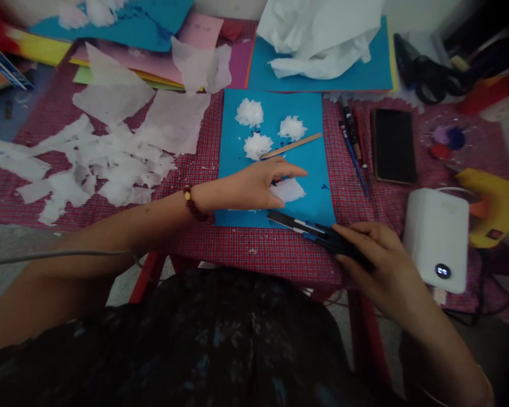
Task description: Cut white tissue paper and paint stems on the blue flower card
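Note:
My left hand (275, 183) hovers over or rests on the blue sheet (233, 181), thumb and fingers spread apart. Beneath and beside its fingers lies a small white paper piece (292, 190); I cannot tell whether they touch. My right hand (377, 257) is closed on the black end of a long, slim black-and-blue box cutter (318, 233), its flat dark tip pointing left across the sheet's near edge. Three white crumpled paper tufts (258, 146) sit on the blue sheet's upper half, and a wooden stick (292, 146) lies slantwise beside them.
Torn white paper (110, 164) covers the left of the checked cloth (237, 249). Crumpled white paper (318, 34) lies behind. To the right are brushes (354, 141), a phone (393, 146), a white power bank (436, 232), a yellow glue gun (492, 198) and black scissors (428, 79).

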`<state>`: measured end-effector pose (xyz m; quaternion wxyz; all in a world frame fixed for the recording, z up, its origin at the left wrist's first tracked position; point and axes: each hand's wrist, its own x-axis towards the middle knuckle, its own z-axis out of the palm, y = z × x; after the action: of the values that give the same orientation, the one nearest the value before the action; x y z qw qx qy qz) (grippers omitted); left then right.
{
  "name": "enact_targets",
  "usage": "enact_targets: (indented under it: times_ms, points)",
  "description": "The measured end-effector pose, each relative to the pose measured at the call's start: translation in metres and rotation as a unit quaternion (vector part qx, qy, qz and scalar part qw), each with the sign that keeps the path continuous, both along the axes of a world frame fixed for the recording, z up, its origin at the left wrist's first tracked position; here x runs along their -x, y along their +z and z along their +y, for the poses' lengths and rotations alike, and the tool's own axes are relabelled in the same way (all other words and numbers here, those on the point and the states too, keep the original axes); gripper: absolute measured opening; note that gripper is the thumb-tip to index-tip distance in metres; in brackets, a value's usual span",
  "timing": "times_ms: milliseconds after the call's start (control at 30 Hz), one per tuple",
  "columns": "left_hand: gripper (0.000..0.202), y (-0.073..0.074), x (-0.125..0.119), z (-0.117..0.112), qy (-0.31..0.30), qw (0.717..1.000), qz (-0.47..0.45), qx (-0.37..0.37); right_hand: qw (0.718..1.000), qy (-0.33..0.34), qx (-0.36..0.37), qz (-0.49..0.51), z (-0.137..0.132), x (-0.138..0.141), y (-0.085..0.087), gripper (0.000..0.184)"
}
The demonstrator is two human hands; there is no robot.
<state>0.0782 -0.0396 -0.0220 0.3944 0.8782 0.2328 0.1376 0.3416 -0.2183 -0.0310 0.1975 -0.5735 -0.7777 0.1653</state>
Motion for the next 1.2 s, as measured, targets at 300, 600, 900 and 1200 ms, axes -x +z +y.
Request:
enact_targets:
  times_ms: [300, 600, 900, 1200]
  points:
    - [0.021, 0.018, 0.038, 0.003, 0.105, 0.983, 0.031, -0.149, 0.999, 0.028, -0.010, -0.022, 0.013, 0.003, 0.001, 0.041]
    - [0.026, -0.013, 0.055, -0.006, 0.051, 0.944, 0.120, -0.302, 0.999, 0.029, 0.004, -0.039, 0.014, 0.008, 0.009, 0.043]
    - [0.030, -0.018, 0.057, -0.008, 0.054, 0.951, 0.108, -0.283, 0.999, -0.001, 0.009, -0.035, 0.015, 0.010, 0.007, 0.042]
    - [0.029, -0.021, 0.057, -0.008, 0.050, 0.940, 0.118, -0.316, 0.999, 0.016, 0.007, -0.038, 0.025, 0.018, 0.011, 0.041]
